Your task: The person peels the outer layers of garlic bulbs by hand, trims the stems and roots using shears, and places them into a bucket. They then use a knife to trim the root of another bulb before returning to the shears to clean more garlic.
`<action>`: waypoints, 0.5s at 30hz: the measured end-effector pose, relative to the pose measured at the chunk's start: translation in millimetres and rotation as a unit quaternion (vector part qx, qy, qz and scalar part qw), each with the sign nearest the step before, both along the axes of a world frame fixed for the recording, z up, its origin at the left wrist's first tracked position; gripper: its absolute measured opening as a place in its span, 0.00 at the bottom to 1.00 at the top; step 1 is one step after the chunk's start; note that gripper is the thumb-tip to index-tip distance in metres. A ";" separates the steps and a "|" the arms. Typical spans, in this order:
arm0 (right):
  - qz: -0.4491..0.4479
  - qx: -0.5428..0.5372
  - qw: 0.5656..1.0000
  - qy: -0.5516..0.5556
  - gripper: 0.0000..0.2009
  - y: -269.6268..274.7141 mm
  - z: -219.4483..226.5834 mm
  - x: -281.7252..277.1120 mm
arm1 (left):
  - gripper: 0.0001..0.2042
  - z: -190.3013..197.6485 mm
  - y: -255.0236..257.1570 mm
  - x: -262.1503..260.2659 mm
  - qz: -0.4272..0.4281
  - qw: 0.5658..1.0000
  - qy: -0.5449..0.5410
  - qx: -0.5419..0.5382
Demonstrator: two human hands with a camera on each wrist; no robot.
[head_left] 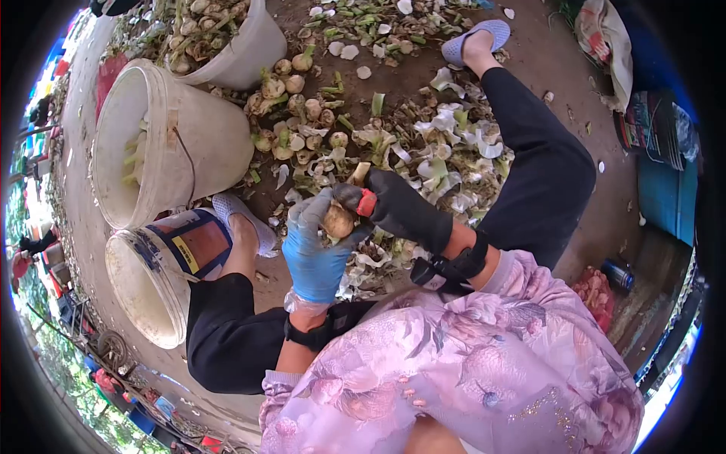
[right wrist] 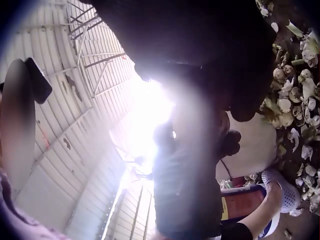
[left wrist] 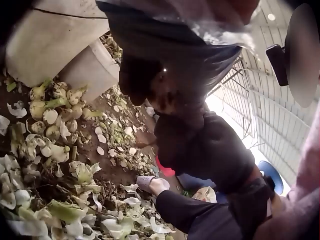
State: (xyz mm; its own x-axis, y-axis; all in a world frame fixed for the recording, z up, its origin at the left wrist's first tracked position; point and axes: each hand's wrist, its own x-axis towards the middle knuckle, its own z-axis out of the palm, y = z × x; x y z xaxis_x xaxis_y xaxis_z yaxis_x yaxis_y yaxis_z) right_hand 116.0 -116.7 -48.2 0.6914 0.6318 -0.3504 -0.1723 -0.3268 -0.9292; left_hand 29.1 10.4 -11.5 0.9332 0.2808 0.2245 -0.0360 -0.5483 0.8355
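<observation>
Far left: two white buckets [head_left: 162, 144] tipped on their sides on bare ground, a third, blue-banded bucket [head_left: 155, 276] below them, mouths open toward the camera. Between buckets and feet: heap of untrimmed bulbs [head_left: 291, 113] with green stalks, pale peelings [head_left: 446, 151] scattered further right. Centre: left hand [head_left: 314, 242] in blue glove, fingers curled up around a small brown bulb [head_left: 338, 222], cradling it from below at knee height over the litter. Right hand [head_left: 397, 208] in black glove, closed on a red-handled tool [head_left: 366, 202] pressed against the bulb's top; blade not visible. Bulb likely light, firm, roundish; skin dirty, probably slick once cut, so apt to roll or squirt from a loose hold. Best held around the fat middle, thumb opposite fingers, cut end left exposed. Wrist views mostly blocked by gloves and glare; grip detail not readable there.
</observation>
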 end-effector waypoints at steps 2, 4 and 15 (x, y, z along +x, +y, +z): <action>0.015 0.036 0.999 0.031 0.13 -4.9 27.8 4.7 | 0.30 2.7 -0.7 -0.4 0.007 0.999 0.033 -0.019; 0.015 0.088 0.996 0.010 0.10 -9.9 33.7 3.1 | 0.29 1.4 -0.2 -2.0 0.021 0.998 0.040 -0.052; 0.031 0.255 0.962 0.094 0.10 -24.4 19.0 5.2 | 0.23 3.2 9.9 -5.0 0.002 0.765 0.192 -0.614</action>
State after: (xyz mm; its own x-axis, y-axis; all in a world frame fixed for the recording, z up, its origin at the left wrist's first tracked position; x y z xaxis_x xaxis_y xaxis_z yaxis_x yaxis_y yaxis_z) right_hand 121.2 -141.0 -29.2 0.6020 0.7922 -0.0997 -0.3488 0.1486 -0.9254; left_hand 24.1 20.3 -8.3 0.8624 0.0634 -0.5022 0.3409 0.6606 0.6688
